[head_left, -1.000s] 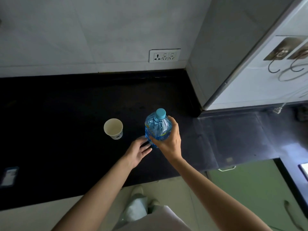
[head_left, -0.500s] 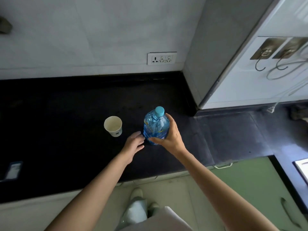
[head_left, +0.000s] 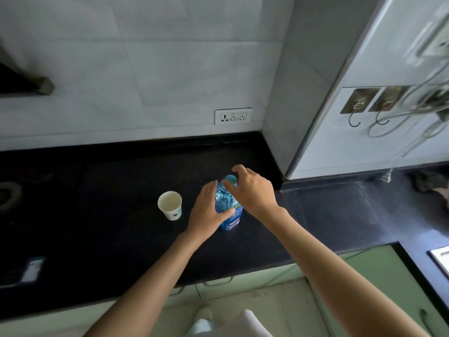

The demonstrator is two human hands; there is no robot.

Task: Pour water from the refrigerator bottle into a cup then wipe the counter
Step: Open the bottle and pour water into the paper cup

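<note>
A blue plastic water bottle (head_left: 229,214) with a light blue cap (head_left: 230,179) stands upright on the black counter (head_left: 109,215). My left hand (head_left: 207,210) grips the bottle's body from the left side. My right hand (head_left: 251,188) is up at the bottle's top, its thumb and fingers curled around the cap. A white paper cup (head_left: 170,205) stands upright and apart from the bottle, just to the left of my left hand.
A wall socket (head_left: 233,116) sits on the tiled wall behind. The white refrigerator (head_left: 388,69) with hooks and cables stands at the right. A phone-like item (head_left: 32,269) lies at the counter's left front. A dark cloth (head_left: 430,182) lies at the far right.
My right hand left the bottle's body and rose to the cap. My left hand moved in from beside the bottle and took hold of its body.
</note>
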